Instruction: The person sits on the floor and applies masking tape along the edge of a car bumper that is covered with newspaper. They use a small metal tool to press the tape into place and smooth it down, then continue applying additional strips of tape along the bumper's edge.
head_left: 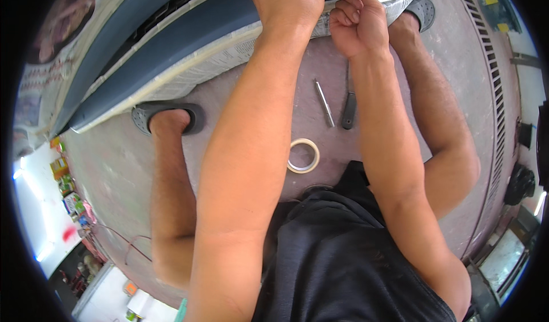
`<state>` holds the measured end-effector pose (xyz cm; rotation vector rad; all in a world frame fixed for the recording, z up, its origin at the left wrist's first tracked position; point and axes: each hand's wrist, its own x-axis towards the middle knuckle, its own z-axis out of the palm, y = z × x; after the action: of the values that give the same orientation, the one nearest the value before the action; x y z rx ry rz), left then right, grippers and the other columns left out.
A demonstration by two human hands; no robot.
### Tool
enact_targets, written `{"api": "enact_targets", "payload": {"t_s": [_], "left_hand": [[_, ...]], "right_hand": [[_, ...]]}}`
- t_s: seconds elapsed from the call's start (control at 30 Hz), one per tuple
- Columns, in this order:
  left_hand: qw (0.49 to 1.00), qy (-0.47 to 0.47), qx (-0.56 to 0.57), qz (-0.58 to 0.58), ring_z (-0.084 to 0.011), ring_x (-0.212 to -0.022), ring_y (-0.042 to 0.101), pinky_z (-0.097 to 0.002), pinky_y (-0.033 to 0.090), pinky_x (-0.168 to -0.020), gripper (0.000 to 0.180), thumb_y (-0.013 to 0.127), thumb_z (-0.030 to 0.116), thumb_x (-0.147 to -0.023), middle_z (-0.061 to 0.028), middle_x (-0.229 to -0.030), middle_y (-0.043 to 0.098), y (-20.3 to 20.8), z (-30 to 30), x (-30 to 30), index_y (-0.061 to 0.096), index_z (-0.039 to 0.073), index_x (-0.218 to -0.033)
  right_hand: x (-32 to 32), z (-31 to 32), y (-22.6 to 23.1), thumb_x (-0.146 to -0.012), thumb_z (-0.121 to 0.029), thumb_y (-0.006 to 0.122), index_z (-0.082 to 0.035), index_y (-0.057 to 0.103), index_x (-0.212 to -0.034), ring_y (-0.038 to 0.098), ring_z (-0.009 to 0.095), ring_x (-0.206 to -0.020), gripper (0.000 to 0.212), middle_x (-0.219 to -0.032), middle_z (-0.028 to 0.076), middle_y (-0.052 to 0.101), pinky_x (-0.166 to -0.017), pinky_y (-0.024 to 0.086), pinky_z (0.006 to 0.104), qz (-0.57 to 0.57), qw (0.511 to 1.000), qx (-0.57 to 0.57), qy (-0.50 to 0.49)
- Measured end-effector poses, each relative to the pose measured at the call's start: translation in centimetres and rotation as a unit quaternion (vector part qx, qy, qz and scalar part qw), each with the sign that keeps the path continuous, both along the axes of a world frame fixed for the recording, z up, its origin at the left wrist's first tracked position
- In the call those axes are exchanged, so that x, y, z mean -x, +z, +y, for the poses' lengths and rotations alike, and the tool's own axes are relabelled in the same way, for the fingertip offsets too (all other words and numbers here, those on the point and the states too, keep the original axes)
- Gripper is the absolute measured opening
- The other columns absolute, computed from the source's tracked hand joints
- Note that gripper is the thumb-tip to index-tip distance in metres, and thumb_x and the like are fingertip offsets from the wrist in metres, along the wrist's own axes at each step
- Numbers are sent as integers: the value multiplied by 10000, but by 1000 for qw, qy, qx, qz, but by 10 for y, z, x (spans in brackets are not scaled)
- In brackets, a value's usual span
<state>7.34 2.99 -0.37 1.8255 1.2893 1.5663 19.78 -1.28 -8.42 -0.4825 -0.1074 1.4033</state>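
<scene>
Near the panel (183, 48), the right hand (363, 26) curls its fingers together. The left hand (290, 3) is cropped; its fingers' state I cannot tell.

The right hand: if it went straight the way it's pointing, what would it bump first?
Probably the blue panel edged with paper, close by the right hand's fingertips. Depth is unclear, and the picture's top edge hides what's beyond.

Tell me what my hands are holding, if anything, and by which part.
Can't tell: the top edge cuts off the left hand, and anything the curled right hand may pinch is unclear.
</scene>
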Motion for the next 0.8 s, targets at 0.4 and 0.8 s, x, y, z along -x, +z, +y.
{"api": "enact_targets", "payload": {"t_s": [0.4, 0.8], "left_hand": [[970, -74, 56, -224, -205, -743, 686, -355, 527, -729, 116, 726, 18, -791, -143, -824, 750, -8, 23, -24, 708, -89, -832], [981, -50, -41, -185, -309, -892, 746, -404, 549, -800, 169, 717, -2, -816, -228, -963, 756, -4, 20, -31, 694, -89, -959]], "right_hand": [[-10, 18, 22, -988, -140, 626, -118, 582, -882, 327, 43, -435, 117, -573, -86, 362, -404, 257, 199, -41, 997, 63, -14], [-5, 29, 39, -998, -103, 551, -79, 555, -953, 313, 49, -448, 51, -619, -69, 375, -408, 247, 211, -54, 993, 83, -70]]}}
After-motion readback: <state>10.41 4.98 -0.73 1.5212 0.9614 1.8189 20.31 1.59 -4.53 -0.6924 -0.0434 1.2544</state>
